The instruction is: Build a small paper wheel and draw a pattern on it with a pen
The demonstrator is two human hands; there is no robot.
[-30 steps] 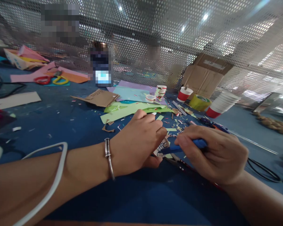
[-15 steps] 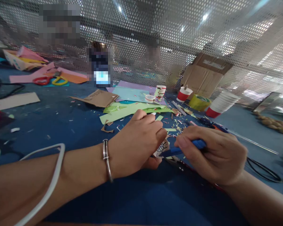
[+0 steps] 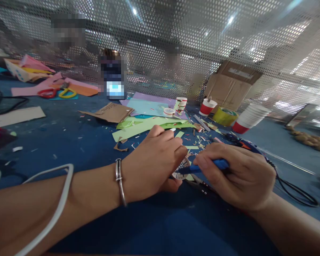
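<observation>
Pinched between the fingers of my left hand (image 3: 158,160) is a small round white disc (image 3: 181,170) with dark lines and dots drawn on it; part of it is covered by the fingers. My right hand (image 3: 237,174) is closed around a blue marker (image 3: 216,166), whose tip meets the disc's face. Beneath the right hand lies a pair of scissors (image 3: 202,187), mostly hidden by that hand. Small paper scraps (image 3: 200,142) are scattered just beyond both hands.
Green paper strips (image 3: 144,127), a cardboard piece (image 3: 112,112) and yellow-handled scissors (image 3: 68,93) lie farther back. To the right stand a red-and-white paper cup (image 3: 208,106), yellow tape (image 3: 225,116) and stacked cups (image 3: 252,119). A perforated metal screen (image 3: 154,53) rises behind, near a cardboard box (image 3: 228,89).
The marker and my right hand have shifted slightly left, with the tip farther over the disc. The disc appears turned a little, while my left hand stays nearly in place.
</observation>
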